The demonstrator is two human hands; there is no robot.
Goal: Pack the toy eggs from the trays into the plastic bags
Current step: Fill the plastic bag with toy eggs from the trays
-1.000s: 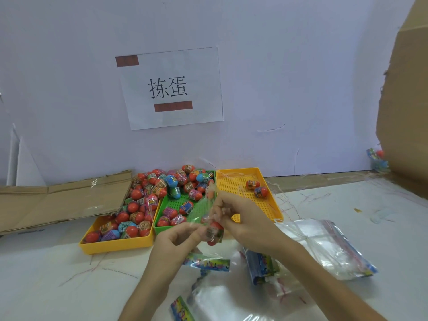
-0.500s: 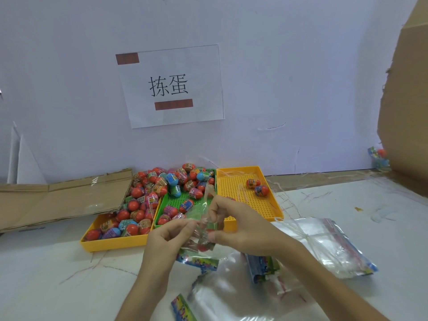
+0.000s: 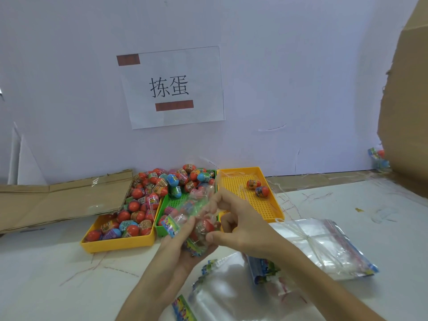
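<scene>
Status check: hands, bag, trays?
Left hand and right hand both grip the clear bag, red egg inside. Left yellow tray full; right yellow tray holds two. Nothing blocking.

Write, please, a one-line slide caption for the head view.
Both hands, left and right, hold a clear plastic bag with a red toy egg inside, before three trays.

Two forearms enter from the table's near edge, both bare to the lower frame border; no sleeve visible. Left hand (image 3: pixel 183 249) and right hand (image 3: pixel 240 225): no ring, watch, band or glove seen. Fingernails short, unpainted where visible.
</scene>
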